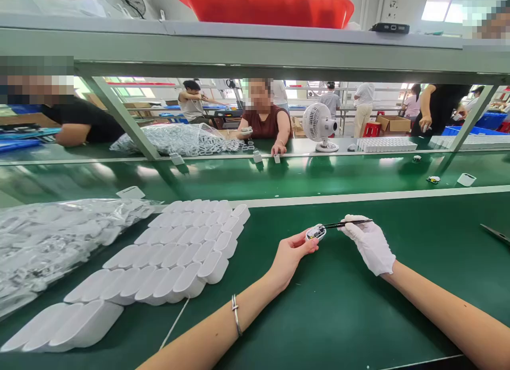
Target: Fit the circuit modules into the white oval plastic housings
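Between the fingers of my bare left hand [290, 257] is a small white oval housing [316, 233], its open side showing dark and yellowish electronic parts. My right hand [370, 243] wears a white glove and is closed around black tweezers [346, 223]. The tweezer tips reach the upper right edge of the housing; whether they pinch anything is too small to tell. Left of my hands, rows of white oval cases [175, 247] stand packed together on the green work surface [279, 327].
A clear bag of white parts [59, 242] lies at far left. Another pair of tweezers [496, 234] rests at the right edge. Beyond is a green belt [223, 178] with loose pieces. A metal shelf [247, 48] crosses above, bearing a red tub [265, 8]. A co-worker [265, 123] sits opposite.
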`<state>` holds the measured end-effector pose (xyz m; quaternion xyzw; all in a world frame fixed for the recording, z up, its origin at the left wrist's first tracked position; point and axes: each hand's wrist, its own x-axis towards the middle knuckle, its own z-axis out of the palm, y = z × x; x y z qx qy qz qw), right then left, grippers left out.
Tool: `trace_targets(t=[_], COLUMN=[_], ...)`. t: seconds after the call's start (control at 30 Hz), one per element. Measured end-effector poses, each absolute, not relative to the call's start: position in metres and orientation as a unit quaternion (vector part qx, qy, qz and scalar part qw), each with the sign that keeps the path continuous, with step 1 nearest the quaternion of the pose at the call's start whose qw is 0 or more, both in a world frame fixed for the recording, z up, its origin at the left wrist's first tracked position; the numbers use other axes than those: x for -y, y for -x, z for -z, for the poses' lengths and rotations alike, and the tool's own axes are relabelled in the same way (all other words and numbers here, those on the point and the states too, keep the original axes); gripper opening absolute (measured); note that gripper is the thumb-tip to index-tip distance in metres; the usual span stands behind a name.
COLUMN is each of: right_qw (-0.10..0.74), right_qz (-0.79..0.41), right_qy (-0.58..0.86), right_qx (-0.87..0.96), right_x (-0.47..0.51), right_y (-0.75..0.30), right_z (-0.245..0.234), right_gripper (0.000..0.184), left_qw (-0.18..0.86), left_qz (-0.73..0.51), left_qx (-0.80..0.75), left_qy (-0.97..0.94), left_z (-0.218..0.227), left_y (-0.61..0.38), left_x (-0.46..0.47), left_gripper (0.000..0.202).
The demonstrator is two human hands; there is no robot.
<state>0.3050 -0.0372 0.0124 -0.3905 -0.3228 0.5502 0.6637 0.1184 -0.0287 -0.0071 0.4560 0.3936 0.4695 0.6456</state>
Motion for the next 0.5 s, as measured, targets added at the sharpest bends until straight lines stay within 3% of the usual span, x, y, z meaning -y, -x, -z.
trace_targets(t=[0.33, 0.5], right_qw=[0.599, 0.582], right_qz=[-0.603, -0.565], right_qy=[0.423, 0.488], right_qx=[0.315, 0.322], right_x=[0.0407, 0.0392], right_y=[-0.3013, -0.3074], right_z=[-0.0177, -0.0222], right_gripper=[0.041, 0.029], left_qw=[0.642, 0.627], left_qz=[-0.441, -0.448], left_qx=[-0.402, -0.416], left_qy=[-0.482, -0.483], left_z=[0.0076, 0.0062], left_y=[-0.1197, -0.1202], left_x=[0.0301, 0.032], left_gripper=[0.049, 0.049])
